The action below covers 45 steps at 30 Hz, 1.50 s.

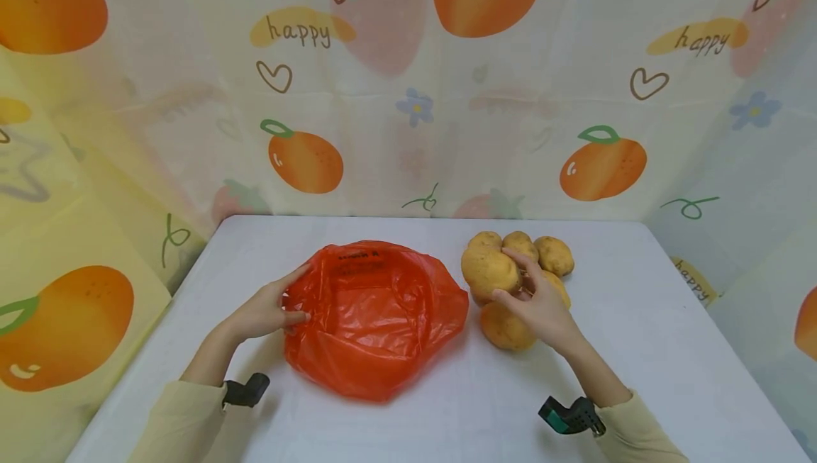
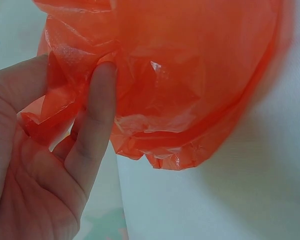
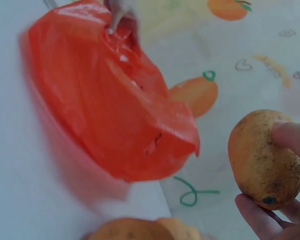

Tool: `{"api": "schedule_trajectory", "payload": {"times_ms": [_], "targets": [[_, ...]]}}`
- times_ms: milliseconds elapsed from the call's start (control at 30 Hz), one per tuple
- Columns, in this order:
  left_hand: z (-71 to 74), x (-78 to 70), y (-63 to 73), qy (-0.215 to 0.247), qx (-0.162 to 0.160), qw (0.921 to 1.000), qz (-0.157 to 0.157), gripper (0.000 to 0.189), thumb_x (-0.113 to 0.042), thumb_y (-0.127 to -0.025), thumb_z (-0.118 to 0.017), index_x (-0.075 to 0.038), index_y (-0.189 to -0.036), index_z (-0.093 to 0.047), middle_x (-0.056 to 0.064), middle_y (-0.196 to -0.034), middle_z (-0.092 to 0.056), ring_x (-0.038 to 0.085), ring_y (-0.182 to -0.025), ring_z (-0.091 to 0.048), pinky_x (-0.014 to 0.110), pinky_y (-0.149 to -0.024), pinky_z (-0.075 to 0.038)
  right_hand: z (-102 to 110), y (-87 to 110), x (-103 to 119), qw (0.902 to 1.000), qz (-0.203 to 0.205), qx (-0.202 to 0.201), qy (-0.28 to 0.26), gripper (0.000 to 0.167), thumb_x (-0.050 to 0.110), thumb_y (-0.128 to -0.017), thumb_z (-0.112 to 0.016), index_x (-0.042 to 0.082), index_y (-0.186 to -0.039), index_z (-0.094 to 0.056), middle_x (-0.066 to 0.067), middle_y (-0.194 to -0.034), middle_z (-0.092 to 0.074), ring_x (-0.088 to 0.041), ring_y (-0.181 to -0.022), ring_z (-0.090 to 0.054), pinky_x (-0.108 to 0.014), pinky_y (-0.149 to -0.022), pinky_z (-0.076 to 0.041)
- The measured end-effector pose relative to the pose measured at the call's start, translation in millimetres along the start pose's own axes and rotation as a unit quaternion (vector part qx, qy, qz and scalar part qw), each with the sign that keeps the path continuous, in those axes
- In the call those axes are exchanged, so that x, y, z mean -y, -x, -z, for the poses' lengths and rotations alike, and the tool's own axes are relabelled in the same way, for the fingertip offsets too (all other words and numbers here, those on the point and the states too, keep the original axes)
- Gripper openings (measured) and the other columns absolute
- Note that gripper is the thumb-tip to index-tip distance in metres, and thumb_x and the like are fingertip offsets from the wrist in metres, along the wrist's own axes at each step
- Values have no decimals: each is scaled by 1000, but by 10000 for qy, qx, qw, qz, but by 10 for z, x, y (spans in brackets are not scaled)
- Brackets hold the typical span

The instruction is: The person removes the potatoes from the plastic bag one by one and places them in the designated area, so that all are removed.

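A red plastic bag [image 1: 383, 314] stands on the white table with its mouth spread open toward the head camera. My left hand [image 1: 264, 310] grips the bag's left rim; in the left wrist view the fingers [image 2: 102, 95] press into the crumpled film. With my right hand [image 1: 539, 303] I hold a large potato [image 1: 488, 271] between thumb and fingers, just right of the bag. Dark specks mark this potato's skin in the right wrist view, where it shows above the table. More potatoes [image 1: 508, 327] lie behind, under and in front of the held one.
The white table [image 1: 638, 349] reaches back to a printed cloth backdrop [image 1: 383, 115] with oranges and hearts. At the back of the pile sits another potato [image 1: 555, 256]. A black wrist camera [image 1: 572, 417] is strapped on the right forearm, another [image 1: 247, 390] on the left.
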State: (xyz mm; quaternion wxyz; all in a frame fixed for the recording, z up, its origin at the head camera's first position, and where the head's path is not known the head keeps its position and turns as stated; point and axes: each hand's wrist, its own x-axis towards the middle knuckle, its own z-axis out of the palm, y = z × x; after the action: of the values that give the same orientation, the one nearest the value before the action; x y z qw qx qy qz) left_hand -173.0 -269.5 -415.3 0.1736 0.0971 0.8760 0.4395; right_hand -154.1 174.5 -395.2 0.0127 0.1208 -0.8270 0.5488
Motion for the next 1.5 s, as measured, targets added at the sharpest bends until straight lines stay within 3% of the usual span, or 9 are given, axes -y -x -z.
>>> {"api": "schedule_trajectory", "payload": {"times_ms": [133, 400, 600, 700, 900, 1067, 1333, 1400, 1500], "targets": [[-2, -6, 6, -4, 11, 10000, -22, 87, -11, -80, -70, -25, -148, -18, 19, -136, -37, 26, -86, -54, 34, -63, -54, 137, 89, -99, 9999, -148, -40, 9, 66, 20, -84, -68, 22, -140, -33, -11, -136, -37, -28, -102, -53, -17, -76, -50], [-7, 10, -5, -58, 27, 10000, -4, 87, -11, -80, -70, -23, -148, -18, 20, -135, -38, 24, -81, -56, 34, -62, -54, 409, 224, -294, 9993, -216, -187, 238, 65, 22, -86, -65, 17, -141, -30, -9, -137, -31, -9, -99, -50, -15, -73, -49], [-8, 8, -8, -36, 33, 10000, 7, 87, -11, -80, -70, -24, -148, -18, 20, -134, -38, 24, -78, -56, 34, -62, -54, 583, 342, -393, 9989, -166, -206, 385, 64, 20, -88, -63, 17, -142, -30, -8, -141, -28, -4, -102, -48, -14, -74, -48], [-8, 5, -8, -49, 18, 10000, 8, 87, -11, -80, -70, -24, -148, -18, 20, -135, -37, 25, -82, -56, 33, -63, -54, 657, 410, -448, 9980, -270, -217, 536, 66, 20, -88, -62, 16, -144, -27, -8, -138, -29, -11, -105, -48, -13, -75, -48], [-10, -9, -3, -134, -15, 9999, 30, 87, -11, -80, -70, -22, -148, -18, 20, -136, -37, 27, -90, -52, 33, -64, -54, 778, 528, -597, 9958, -578, -94, 699, 66, 22, -89, -61, 11, -144, -25, -14, -135, -32, -38, -113, -45, -12, -75, -46], [-11, -13, -6, -170, -32, 9998, 15, 86, -12, -80, -70, -21, -148, -19, 20, -134, -39, 27, -88, -53, 33, -63, -54, 834, 596, -672, 9952, -675, 51, 707, 66, 22, -89, -61, 7, -143, -25, -17, -134, -32, -41, -113, -45, -14, -75, -48], [-8, -6, -4, -174, -65, 9998, 63, 87, -13, -79, -71, -24, -148, -19, 19, -138, -37, 31, -100, -49, 32, -66, -55, 929, 672, -717, 9924, -870, 379, 783, 69, 25, -87, -63, 5, -142, -26, -20, -140, -30, -46, -119, -41, -8, -79, -41], [-8, -8, -2, -176, -77, 9998, 70, 87, -13, -79, -71, -24, -148, -19, 19, -137, -37, 31, -101, -49, 32, -66, -55, 948, 676, -734, 9901, -961, 432, 925, 69, 26, -87, -64, 5, -141, -27, -21, -140, -31, -46, -119, -41, -14, -82, -43], [-8, -15, 3, -163, -81, 9998, 70, 87, -13, -79, -71, -24, -148, -19, 18, -137, -38, 31, -100, -48, 32, -66, -55, 963, 672, -762, 9868, -1136, 515, 1029, 69, 28, -86, -64, 5, -140, -27, -23, -140, -31, -47, -120, -40, -33, -89, -47]]}}
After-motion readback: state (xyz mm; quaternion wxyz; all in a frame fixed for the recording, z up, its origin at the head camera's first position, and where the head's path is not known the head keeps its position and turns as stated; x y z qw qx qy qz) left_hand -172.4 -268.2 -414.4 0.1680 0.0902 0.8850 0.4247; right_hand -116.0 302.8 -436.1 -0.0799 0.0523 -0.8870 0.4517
